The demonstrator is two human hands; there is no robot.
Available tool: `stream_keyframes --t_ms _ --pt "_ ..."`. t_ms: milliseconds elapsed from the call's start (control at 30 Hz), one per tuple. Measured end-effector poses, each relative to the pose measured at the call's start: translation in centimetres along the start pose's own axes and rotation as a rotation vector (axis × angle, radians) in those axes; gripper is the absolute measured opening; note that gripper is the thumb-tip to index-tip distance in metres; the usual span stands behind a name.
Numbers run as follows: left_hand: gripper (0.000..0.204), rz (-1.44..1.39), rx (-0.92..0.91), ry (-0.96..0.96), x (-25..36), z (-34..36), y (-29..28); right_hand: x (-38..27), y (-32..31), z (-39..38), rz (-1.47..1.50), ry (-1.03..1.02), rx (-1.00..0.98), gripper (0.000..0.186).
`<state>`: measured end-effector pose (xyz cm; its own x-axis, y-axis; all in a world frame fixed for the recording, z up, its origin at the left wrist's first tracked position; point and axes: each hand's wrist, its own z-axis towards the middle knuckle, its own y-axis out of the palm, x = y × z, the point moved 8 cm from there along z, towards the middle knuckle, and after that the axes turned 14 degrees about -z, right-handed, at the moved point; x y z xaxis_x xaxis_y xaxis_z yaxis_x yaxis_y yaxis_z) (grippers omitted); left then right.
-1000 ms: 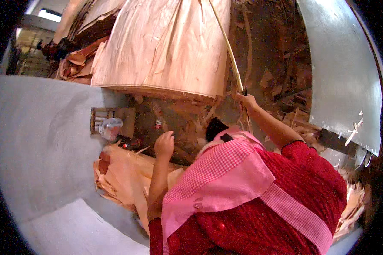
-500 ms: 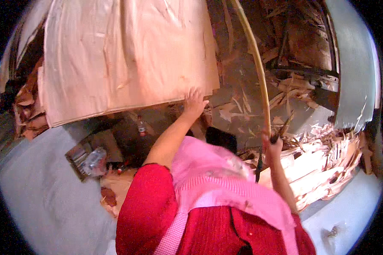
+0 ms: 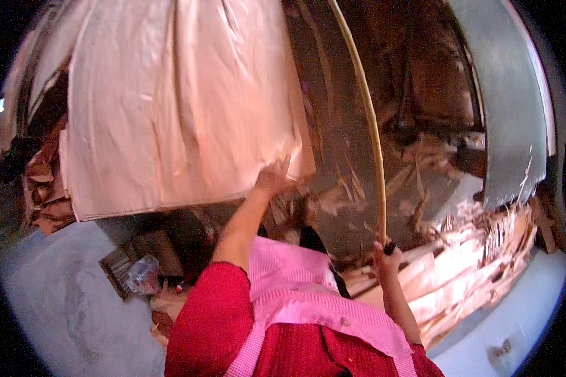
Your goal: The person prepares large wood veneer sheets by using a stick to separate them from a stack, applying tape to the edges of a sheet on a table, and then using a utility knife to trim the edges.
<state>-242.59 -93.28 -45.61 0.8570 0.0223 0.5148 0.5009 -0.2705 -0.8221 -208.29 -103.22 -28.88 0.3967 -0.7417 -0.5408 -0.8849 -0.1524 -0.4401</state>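
A stack of thin, pale wood veneer sheets (image 3: pixel 188 125) fills the upper left, its near edge toward me. At the stack's near right corner, my left hand (image 3: pixel 274 179) appears closed on the edge of the top veneer sheet, which creases and bulges beside the fingers. Blur hides the exact grip. My right hand (image 3: pixel 387 259) is wrapped round the lower end of a long, slightly curved wooden stick (image 3: pixel 372 125), which rises away from me. A small black piece (image 3: pixel 390 247) shows by that hand; I cannot make out what it is.
A heap of torn veneer strips (image 3: pixel 459 264) lies at the right, with scraps on the floor beyond. A grey-green sheet (image 3: pixel 516 107) hangs or stands at the far right. Below the stack, a clear plastic bag (image 3: pixel 143 274) rests by a box (image 3: pixel 157 248). Brown scraps (image 3: pixel 47 188) lie left.
My left hand has gone from lying spread on the stack to gripping at its corner, where the top sheet now bulges. The stick and right hand sit lower and slightly left as the view shifts.
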Motion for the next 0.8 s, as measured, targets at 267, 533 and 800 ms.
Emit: stream_keyframes --t_ms 267,533,800 --pt "0.028 -0.678 0.908 -0.697 -15.8 -7.5 -17.6 -0.3 -1.6 -0.1 -0.093 -0.333 0.001 0.016" --pt "0.04 -0.67 1.392 -1.062 -31.7 -20.7 -36.7 -5.9 3.0 -7.9 0.11 -0.169 0.036 0.015" --pt "0.046 -1.304 1.676 -0.928 -49.3 -30.0 -39.4 -8.1 18.1 -16.0 0.117 -0.076 0.02 0.02"
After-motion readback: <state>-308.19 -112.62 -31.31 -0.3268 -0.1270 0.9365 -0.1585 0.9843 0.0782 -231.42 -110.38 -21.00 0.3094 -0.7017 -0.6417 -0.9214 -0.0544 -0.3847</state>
